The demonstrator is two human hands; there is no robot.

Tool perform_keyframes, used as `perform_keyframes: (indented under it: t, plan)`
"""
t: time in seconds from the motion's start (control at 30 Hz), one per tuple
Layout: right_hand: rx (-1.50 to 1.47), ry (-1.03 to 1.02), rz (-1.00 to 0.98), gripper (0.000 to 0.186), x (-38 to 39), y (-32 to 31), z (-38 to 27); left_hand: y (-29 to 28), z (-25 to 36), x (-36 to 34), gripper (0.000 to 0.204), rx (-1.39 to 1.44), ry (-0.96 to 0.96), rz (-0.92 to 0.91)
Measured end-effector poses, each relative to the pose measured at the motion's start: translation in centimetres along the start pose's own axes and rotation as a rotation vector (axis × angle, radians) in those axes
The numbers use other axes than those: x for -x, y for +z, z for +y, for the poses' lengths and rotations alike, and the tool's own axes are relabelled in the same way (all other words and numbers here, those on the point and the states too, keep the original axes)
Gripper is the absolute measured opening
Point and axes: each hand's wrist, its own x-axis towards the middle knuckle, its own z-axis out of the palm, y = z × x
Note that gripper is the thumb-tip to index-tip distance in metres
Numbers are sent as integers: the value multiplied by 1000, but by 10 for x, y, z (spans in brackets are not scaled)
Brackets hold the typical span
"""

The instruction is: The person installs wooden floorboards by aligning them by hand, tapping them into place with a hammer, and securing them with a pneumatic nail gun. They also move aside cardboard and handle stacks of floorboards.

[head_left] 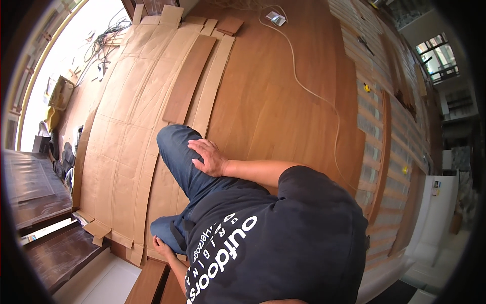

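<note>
My right hand (206, 157) lies on the knee of my blue jeans (178, 144), its fingers spread and holding nothing. Lower down, my left hand (163, 248) rests against my other knee with its fingers stretched and partly apart. Nothing shows in it. A long brown wooden plank (190, 78) lies just beyond my right knee on flattened cardboard (126, 111). Beyond the far end of that plank sits a short offcut of board (230, 26).
Laid wood flooring (273, 101) spreads to the right, crossed by a pale cable (304, 83). Farther right are open battens (369, 144) with a yellow tape measure (367, 88). Dark cables (109, 35) tangle at far left; dark wooden steps (61, 258) stand lower left.
</note>
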Motion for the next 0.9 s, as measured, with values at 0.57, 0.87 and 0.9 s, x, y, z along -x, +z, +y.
perform_keyframes:
  t: [0.57, 0.87, 0.9]
  plan:
    - [-245, -316, -322, 54, 40, -95, -40, 10, 249, 24, 26, -434, 1283, -699]
    - [-274, 44, -512, 49, 110, -265, -186, -26, 375, 121, 15, -309, 1219, -986]
    - [-273, 92, -492, 47, 117, -278, -205, -36, 392, 133, 15, -404, 1200, -1037]
